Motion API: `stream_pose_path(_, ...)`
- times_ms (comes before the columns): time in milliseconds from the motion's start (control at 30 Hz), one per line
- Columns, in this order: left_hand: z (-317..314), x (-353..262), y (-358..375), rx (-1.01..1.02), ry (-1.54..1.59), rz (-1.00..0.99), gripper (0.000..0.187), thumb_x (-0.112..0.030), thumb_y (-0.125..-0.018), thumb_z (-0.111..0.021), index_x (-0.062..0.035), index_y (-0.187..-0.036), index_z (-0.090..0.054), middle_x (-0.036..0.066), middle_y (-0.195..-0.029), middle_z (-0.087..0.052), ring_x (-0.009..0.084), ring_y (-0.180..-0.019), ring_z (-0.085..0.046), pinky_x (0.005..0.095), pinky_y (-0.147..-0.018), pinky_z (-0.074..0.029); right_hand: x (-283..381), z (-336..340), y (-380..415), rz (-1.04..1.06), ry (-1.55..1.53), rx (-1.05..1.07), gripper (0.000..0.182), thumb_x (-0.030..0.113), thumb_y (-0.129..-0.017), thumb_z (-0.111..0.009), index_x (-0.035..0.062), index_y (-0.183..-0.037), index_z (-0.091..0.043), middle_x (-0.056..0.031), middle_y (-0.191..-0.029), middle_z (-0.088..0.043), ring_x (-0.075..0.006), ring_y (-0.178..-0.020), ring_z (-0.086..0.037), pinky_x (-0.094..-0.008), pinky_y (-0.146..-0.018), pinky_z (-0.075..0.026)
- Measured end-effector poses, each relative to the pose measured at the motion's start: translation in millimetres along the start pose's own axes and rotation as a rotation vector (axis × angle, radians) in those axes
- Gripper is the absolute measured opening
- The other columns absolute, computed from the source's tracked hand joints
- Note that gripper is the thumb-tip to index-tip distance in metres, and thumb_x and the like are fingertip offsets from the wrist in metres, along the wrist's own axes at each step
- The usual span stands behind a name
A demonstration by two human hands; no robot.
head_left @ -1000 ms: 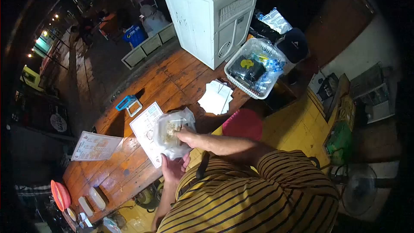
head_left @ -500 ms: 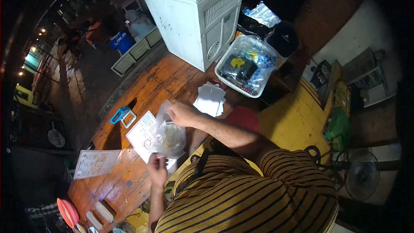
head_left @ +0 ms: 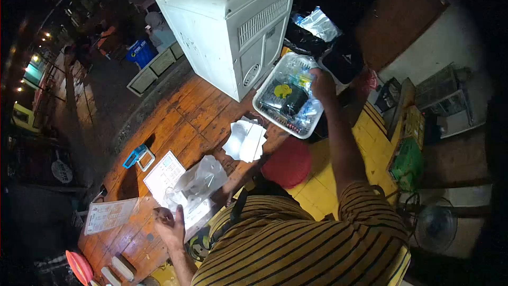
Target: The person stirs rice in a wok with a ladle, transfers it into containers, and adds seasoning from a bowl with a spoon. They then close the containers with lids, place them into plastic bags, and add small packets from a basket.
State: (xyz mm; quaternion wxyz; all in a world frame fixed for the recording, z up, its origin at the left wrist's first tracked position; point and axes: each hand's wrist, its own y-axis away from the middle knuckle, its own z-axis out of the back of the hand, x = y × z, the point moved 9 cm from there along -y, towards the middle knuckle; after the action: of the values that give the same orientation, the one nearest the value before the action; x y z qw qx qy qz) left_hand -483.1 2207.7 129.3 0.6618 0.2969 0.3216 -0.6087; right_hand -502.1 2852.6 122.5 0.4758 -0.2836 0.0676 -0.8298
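Observation:
My right hand (head_left: 323,83) is at the right rim of a white basket (head_left: 261,111), its fingers closed at the clear plastic packets (head_left: 308,114) inside; what they grip is too small to make out. A black package with a yellow mark (head_left: 292,98) lies in the basket. My left hand (head_left: 171,229) is over the wooden table, thumb apart from its curled fingers, with nothing clear between them. Just beyond it, a translucent plastic bag (head_left: 203,181) rests on white printed sheets (head_left: 164,175).
A large white appliance (head_left: 203,26) stands behind the basket. White cards (head_left: 245,140) lie between basket and bag. A blue-and-white object (head_left: 138,158), a printed menu sheet (head_left: 109,216) and a red-orange item (head_left: 79,267) are on the left. A red stool (head_left: 288,163) is below the table edge.
My right hand has let go of the plastic bag and moved up and right to the basket. The bag now lies slumped on the sheets. My left hand has moved down and left, off the bag.

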Motion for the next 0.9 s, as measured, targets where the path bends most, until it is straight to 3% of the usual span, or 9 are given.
stream_pose_path(33, 1.3, 0.9, -6.2, -0.010, -0.010, 0.004, 0.030, -0.007, -0.076, -0.075, -0.0014, -0.069, -0.046, 0.005, -0.069, -0.044, 0.0144, -0.061, -0.043, 0.0292, -0.054, -0.035, -38.0, -38.4, -18.7, 0.154, -0.050, 0.034, 0.024, 0.008, -0.077, -0.058, 0.0070, -0.099, -0.065, -0.0209, -0.091, -0.066, -0.0359, -0.090, -0.064, -0.0440, -0.080, -0.050)
stream_pose_path(100, -3.4, -36.5, -6.7, -0.070, -0.382, -0.368, 0.028, -0.006, -0.075, -0.073, -0.0014, -0.068, -0.047, 0.009, -0.066, -0.049, 0.0237, -0.063, -0.048, 0.0375, -0.058, -0.039, -42.6, -86.3, -21.7, 0.190, 0.260, 0.710, 0.024, 0.011, -0.075, -0.063, 0.0078, -0.098, -0.066, -0.0207, -0.091, -0.067, -0.0335, -0.090, -0.065, -0.0435, -0.079, -0.051)
stream_pose_path(133, -6.0, -47.0, -10.3, -0.038, -0.410, -0.332, 0.027, -0.004, -0.071, -0.074, -0.0002, -0.066, -0.048, 0.014, -0.067, -0.051, 0.0319, -0.064, -0.049, 0.0413, -0.059, -0.040, -29.7, -77.3, -20.4, 0.190, 0.247, 0.722, 0.024, 0.011, -0.075, -0.063, 0.0078, -0.098, -0.066, -0.0207, -0.091, -0.067, -0.0335, -0.090, -0.065, -0.0435, -0.079, -0.051)
stream_pose_path(200, -8.4, -50.4, -11.8, -0.018, -0.479, -0.294, 0.028, -0.005, -0.069, -0.075, -0.0005, -0.065, -0.048, 0.016, -0.072, -0.053, 0.0324, -0.067, -0.052, 0.0416, -0.061, -0.042, -0.6, -11.1, -30.0, 0.129, 0.340, 0.161, 0.026, 0.017, -0.075, -0.068, 0.0066, -0.099, -0.066, -0.0192, -0.095, -0.067, -0.0323, -0.090, -0.065, -0.0427, -0.079, -0.051)
stream_pose_path(300, -18.0, -60.7, -10.4, 0.012, -0.542, -0.205, 0.028, -0.008, -0.065, -0.079, -0.0004, -0.067, -0.052, 0.018, -0.079, -0.057, 0.0337, -0.073, -0.056, 0.0426, -0.066, -0.045, -44.0, -68.2, 1.0, -0.205, 0.003, 0.729, 0.046, 0.023, -0.077, -0.071, 0.0081, -0.119, -0.059, -0.0191, -0.101, -0.067, -0.0354, -0.096, -0.064, -0.0440, -0.084, -0.049)
stream_pose_path(400, -24.2, -56.2, -3.9, 0.009, -0.652, -0.329, 0.021, -0.008, -0.065, -0.077, -0.0003, -0.077, -0.061, 0.017, -0.084, -0.060, 0.0346, -0.078, -0.059, 0.0435, -0.069, -0.049, -48.7, -94.0, 36.2, 0.063, 0.214, 0.447, 0.060, 0.025, -0.081, -0.068, 0.0140, -0.135, -0.045, -0.0224, -0.109, -0.064, -0.0399, -0.100, -0.062, -0.0466, -0.085, -0.050)
stream_pose_path(500, -17.1, -13.5, -12.1, 0.096, -0.633, -0.088, 0.020, -0.006, -0.068, -0.073, -0.0001, -0.083, -0.061, 0.016, -0.087, -0.062, 0.0340, -0.077, -0.059, 0.0413, -0.069, -0.049, -47.6, -74.3, 8.1, -0.187, 0.006, 0.553, 0.071, 0.022, -0.081, -0.069, 0.0157, -0.142, -0.035, -0.0222, -0.109, -0.064, -0.0404, -0.100, -0.061, -0.0472, -0.086, -0.049)
stream_pose_path(633, -6.3, -31.8, -13.9, 0.013, -0.507, -0.025, 0.023, 0.000, -0.072, -0.067, 0.0004, -0.093, -0.061, 0.015, -0.090, -0.063, 0.0308, -0.081, -0.061, 0.0383, -0.072, -0.050, -64.0, -32.4, 4.8, -0.157, -0.173, 0.067, 0.042, 0.016, -0.079, -0.070, 0.0108, -0.118, -0.054, -0.0204, -0.102, -0.065, -0.0419, -0.096, -0.061, -0.0458, -0.082, -0.049)
stream_pose_path(900, -6.6, -40.0, -21.9, -0.011, -0.537, -0.103, 0.025, 0.000, -0.074, -0.064, 0.0000, -0.099, -0.060, 0.017, -0.096, -0.062, 0.0311, -0.091, -0.060, 0.0390, -0.079, -0.048, -57.8, -42.7, 42.3, -0.205, 0.182, 0.397, 0.046, 0.042, -0.082, -0.066, 0.0073, -0.110, -0.059, -0.0194, -0.114, -0.059, -0.0375, -0.109, -0.055, -0.0513, -0.094, -0.040)
